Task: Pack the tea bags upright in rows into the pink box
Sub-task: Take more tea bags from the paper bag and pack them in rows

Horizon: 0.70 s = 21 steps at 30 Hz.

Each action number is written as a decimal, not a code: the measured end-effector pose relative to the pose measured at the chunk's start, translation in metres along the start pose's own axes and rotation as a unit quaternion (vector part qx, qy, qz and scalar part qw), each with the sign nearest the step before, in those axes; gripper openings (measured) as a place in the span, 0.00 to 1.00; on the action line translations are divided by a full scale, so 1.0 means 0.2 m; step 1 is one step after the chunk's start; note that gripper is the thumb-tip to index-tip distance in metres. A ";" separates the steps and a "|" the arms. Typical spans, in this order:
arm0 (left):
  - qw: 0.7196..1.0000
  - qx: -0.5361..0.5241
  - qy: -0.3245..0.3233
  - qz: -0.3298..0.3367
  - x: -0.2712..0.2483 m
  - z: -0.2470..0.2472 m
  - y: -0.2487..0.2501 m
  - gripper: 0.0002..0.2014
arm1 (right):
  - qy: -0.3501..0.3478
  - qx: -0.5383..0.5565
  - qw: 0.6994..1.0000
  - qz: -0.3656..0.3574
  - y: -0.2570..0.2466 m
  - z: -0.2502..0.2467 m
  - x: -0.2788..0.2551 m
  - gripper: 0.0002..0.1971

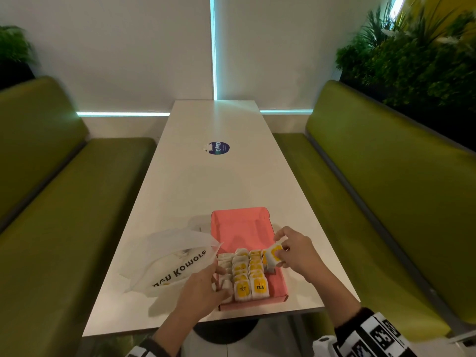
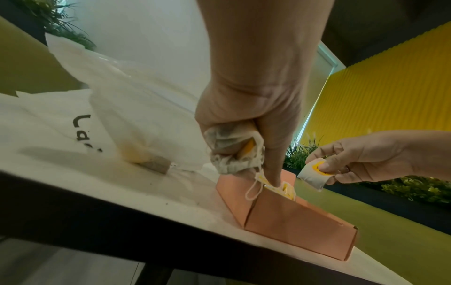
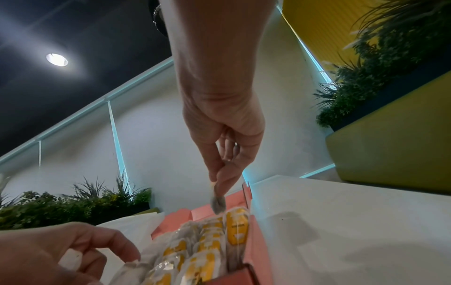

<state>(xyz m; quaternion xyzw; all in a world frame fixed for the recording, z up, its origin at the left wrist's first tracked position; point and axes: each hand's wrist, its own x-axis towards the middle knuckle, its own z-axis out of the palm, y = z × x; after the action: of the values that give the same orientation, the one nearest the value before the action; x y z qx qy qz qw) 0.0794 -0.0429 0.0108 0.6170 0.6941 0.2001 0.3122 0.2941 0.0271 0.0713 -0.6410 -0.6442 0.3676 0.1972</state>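
Pinching one tea bag (image 1: 273, 257) between thumb and fingers, my right hand (image 1: 296, 253) holds it over the right side of the pink box (image 1: 242, 228). My left hand (image 1: 203, 287) clutches several bags (image 2: 229, 146) at the left edge, beside the packed rows (image 1: 247, 274). A white sack (image 1: 177, 261) lies to the left on the table (image 1: 206, 176).

Matt pink cardboard box (image 1: 242, 228), gauzy cloth tea bags (image 1: 251, 271), smooth white table (image 1: 206, 181), crinkled translucent plastic bag (image 1: 175, 256)

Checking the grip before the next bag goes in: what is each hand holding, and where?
Right hand pinches a tea bag near its top edge. Left hand clutches a bunched cloth pouch in its palm.
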 end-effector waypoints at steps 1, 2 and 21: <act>1.000 0.013 -0.006 -0.007 0.00 0.00 -0.01 0.19 | -0.004 -0.001 1.000 0.012 0.01 0.00 0.00 0.13; 1.000 0.020 -0.010 -0.014 0.00 0.01 -0.02 0.20 | -0.005 -0.016 1.000 0.020 0.03 0.01 0.01 0.13; 0.999 0.029 -0.013 -0.027 -0.01 0.04 -0.03 0.22 | -0.019 -0.403 0.910 -0.100 0.16 0.23 0.06 0.13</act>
<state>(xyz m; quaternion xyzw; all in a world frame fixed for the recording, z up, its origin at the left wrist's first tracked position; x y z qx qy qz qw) 0.0796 -0.0464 0.0013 0.6095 0.7118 0.1631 0.3086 0.2814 0.0264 0.0160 -0.5906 -0.8023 0.0675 -0.0544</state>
